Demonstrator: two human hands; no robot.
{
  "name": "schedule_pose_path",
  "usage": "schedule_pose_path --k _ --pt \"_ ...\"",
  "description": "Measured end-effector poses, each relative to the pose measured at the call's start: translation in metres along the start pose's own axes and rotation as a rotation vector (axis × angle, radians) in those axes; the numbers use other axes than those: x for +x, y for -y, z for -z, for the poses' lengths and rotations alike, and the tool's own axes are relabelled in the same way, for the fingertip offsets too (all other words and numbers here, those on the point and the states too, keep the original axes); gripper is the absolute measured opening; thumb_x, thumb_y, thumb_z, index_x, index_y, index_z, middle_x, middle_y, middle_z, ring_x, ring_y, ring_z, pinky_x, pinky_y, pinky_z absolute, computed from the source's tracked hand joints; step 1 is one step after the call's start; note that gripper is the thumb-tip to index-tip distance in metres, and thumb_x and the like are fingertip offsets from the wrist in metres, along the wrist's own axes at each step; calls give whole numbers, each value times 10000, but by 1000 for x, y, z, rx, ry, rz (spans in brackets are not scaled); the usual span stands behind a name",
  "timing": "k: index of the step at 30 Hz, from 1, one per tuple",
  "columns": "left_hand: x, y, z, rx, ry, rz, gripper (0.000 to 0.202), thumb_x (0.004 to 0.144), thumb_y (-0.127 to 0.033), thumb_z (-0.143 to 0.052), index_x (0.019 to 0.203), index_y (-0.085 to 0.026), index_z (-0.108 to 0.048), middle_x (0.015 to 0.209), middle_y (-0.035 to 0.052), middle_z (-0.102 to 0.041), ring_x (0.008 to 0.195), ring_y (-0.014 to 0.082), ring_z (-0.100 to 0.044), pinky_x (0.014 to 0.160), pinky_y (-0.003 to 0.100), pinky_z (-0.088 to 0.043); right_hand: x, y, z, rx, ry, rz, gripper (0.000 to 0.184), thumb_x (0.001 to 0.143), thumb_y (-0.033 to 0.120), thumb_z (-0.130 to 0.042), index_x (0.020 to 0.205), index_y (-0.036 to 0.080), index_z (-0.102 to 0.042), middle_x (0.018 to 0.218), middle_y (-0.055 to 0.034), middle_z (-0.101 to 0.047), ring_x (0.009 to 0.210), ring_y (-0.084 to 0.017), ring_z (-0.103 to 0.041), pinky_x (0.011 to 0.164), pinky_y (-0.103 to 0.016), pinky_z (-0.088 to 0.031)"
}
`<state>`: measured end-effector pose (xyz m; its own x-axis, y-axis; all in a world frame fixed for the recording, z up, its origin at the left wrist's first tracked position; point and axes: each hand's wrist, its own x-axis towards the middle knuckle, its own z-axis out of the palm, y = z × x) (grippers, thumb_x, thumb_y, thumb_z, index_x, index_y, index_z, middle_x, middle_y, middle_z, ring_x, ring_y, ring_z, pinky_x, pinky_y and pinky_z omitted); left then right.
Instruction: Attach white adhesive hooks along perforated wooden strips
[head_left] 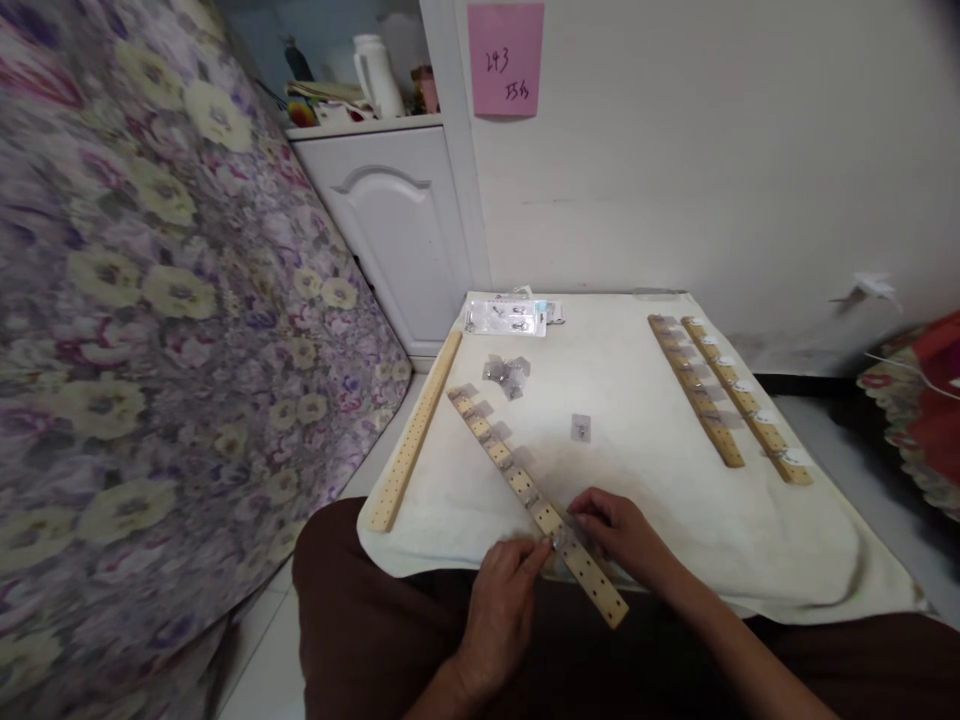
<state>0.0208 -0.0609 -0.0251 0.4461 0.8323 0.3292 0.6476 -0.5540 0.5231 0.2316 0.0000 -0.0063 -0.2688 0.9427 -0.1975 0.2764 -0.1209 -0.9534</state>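
Observation:
A perforated wooden strip (523, 486) lies diagonally at the table's near edge, its lower end jutting over my lap. Clear adhesive hooks sit along it, their square transparent plates sticking out to the right. My left hand (504, 592) is closed at the strip's lower left edge, fingertips against a hook (557, 541). Across the strip, my right hand (616, 528) is closed in a pinch beside that same hook's clear plate; the fingers partly hide the contact. One loose clear hook (580, 428) lies farther up the cloth.
A loose pile of clear hooks (507, 376) lies behind the strip. A bare perforated strip (417, 430) rests at left. Two strips carrying hooks, one (694, 388) beside another (744, 398), lie at right. Clear packaging (506, 317) is at the back, before the wall.

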Motion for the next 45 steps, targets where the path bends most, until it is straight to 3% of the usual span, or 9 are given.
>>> schedule_pose_path --k 45 --pt "2 -3 -1 83 -29 -37 577 841 -39 -373 1375 -258 -371 1024 86 -560 915 191 -508 772 359 -486 4 -5 1 -92 -65 37 125 787 231 -489 817 181 -600 587 37 -542 455 -94 -477 456 -208 -381"
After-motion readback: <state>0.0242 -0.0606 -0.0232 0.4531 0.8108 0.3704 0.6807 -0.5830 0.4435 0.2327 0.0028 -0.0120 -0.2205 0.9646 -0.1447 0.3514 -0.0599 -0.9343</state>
